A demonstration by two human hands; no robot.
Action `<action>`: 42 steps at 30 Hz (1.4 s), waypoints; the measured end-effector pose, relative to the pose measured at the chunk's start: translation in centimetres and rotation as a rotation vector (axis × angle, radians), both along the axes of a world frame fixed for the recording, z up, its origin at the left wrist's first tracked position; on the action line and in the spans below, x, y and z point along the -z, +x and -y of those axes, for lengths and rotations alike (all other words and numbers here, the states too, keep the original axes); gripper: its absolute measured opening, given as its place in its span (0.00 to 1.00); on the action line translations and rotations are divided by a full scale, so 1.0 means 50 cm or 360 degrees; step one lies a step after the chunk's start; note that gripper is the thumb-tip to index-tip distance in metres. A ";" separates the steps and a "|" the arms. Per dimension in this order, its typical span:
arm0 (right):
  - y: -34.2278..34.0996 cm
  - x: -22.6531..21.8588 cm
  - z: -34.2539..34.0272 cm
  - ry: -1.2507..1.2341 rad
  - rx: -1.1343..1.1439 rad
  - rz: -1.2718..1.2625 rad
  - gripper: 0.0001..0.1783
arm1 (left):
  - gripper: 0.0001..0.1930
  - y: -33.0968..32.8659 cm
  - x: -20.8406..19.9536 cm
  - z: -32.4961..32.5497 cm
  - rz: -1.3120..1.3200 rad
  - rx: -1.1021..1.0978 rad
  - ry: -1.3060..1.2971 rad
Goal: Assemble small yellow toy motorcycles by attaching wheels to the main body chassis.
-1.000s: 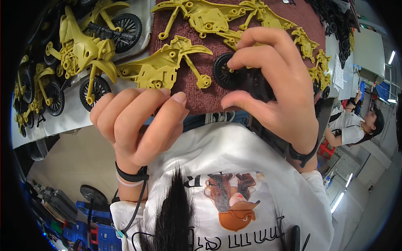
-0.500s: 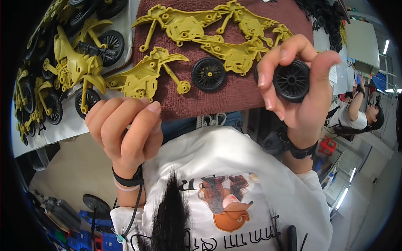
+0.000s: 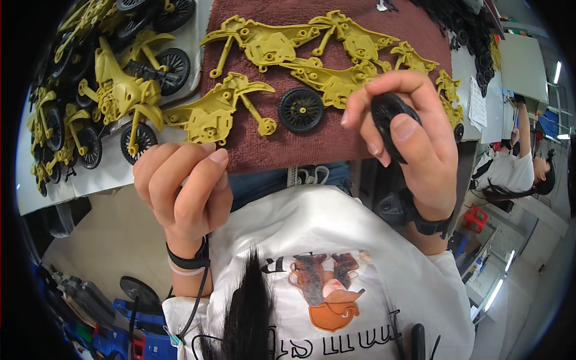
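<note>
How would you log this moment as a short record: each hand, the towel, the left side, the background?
Left hand: curled, close to a yellow bike body; any contents hidden
Right hand: gripping a tilted black wheel between thumb and fingers
Towel: brown-red, bearing a second wheel and more yellow bike bodies
Left side: yellow toy bikes with black wheels
Background, right: person in a white top

a workshop, from the look of it: matching yellow shells (image 3: 270, 48) spread over a cloth (image 3: 282, 147), a loose wheel (image 3: 301, 110), toy bikes (image 3: 120, 90) crowded on the white table (image 3: 90, 180), tube lights (image 3: 494, 295), and another person (image 3: 515, 171) farther off, at right.
</note>
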State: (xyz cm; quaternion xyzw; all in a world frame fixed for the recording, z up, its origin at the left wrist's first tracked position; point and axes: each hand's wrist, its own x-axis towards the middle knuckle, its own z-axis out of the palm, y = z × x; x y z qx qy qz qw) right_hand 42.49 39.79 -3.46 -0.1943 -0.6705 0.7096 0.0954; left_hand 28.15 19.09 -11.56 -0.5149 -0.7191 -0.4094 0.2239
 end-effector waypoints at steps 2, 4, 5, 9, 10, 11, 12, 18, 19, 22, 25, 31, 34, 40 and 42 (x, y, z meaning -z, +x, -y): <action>-0.007 -0.006 0.003 0.0338 0.0027 0.0059 0.27 | 0.10 0.001 -0.008 0.014 -0.0002 0.0059 -0.0096; -0.007 -0.011 -0.006 0.0533 -0.0079 0.0096 0.26 | 0.10 0.003 -0.004 0.019 0.0007 -0.0003 -0.0025; -0.009 -0.013 -0.009 0.0735 -0.0174 0.0135 0.25 | 0.10 0.004 -0.001 0.021 0.0019 -0.0054 0.0053; -0.038 0.007 0.023 0.1020 -0.0138 -0.0045 0.31 | 0.09 -0.001 0.008 0.035 0.0024 -0.0082 0.0040; -0.050 0.006 0.035 0.1134 -0.0177 -0.0061 0.34 | 0.09 -0.001 0.008 0.038 0.0031 -0.0085 0.0034; -0.063 0.014 0.042 0.1365 -0.0260 -0.0210 0.31 | 0.09 0.000 0.008 0.042 0.0037 -0.0089 0.0029; -0.070 0.023 0.048 0.1400 -0.0267 -0.0236 0.30 | 0.09 0.000 0.005 0.042 0.0037 -0.0091 0.0028; -0.093 0.036 0.077 0.1563 -0.0276 -0.0254 0.27 | 0.10 0.000 0.005 0.056 -0.0021 -0.0166 -0.0016; -0.094 0.040 0.080 0.1596 -0.0271 -0.0196 0.26 | 0.11 -0.002 0.007 0.060 -0.0030 -0.0201 -0.0016; -0.095 0.042 0.082 0.1647 -0.0312 -0.0128 0.25 | 0.11 -0.006 0.011 0.073 -0.0031 -0.0264 -0.0015; -0.093 0.042 0.078 0.1685 -0.0388 -0.0088 0.26 | 0.12 -0.012 0.015 0.087 0.0011 -0.0294 0.0002; -0.091 -0.005 0.071 0.1541 -0.0344 -0.0097 0.17 | 0.12 -0.022 0.017 0.124 0.0041 -0.0290 -0.0047; -0.119 0.005 0.094 0.1512 -0.0451 -0.0325 0.19 | 0.11 -0.027 0.020 0.129 0.0070 -0.0282 -0.0019; -0.161 0.035 0.138 0.1132 -0.0472 -0.0518 0.22 | 0.14 -0.015 0.025 0.116 0.0264 -0.0287 0.0207; -0.164 0.034 0.145 0.0927 -0.0504 -0.0359 0.22 | 0.15 -0.013 0.026 0.114 0.0319 -0.0282 0.0241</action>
